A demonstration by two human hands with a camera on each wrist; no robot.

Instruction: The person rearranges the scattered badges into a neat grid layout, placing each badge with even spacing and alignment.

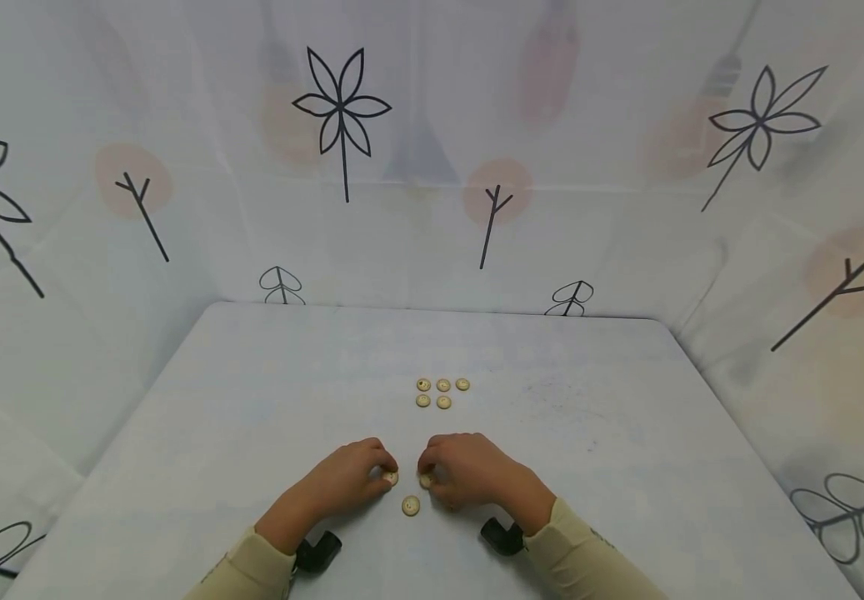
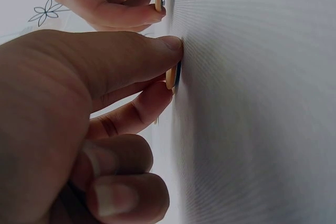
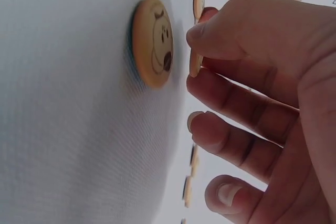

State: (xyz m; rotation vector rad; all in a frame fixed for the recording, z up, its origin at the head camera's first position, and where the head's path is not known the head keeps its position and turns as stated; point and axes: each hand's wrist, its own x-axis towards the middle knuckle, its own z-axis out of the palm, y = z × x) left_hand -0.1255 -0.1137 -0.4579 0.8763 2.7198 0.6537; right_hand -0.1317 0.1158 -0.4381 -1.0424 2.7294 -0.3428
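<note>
1st disc [image 1: 392, 478] pinched by L hand [image 1: 349, 480] | 2nd disc [image 3: 196, 64] pinched by R hand [image 1: 471, 469] | loose disc [image 1: 411, 506] seen nearside, btwn grips; face disc [image 3: 152, 43] just beside R grip | 5 discs [image 1: 443, 385] laid in 2 rows beyond both grips | prog. est.: part done, approx. 4 left

A round tan disc [image 2: 170, 79] is showing a dark underside and is being pinched in the left hand [image 1: 349, 477], lying nearly level close to the white tabletop [image 1: 252, 400]. A matching disc [image 1: 426, 481] is being pinched in the right hand [image 1: 471, 471], facing its dark underside down, sitting near the first with a gap between.
</note>
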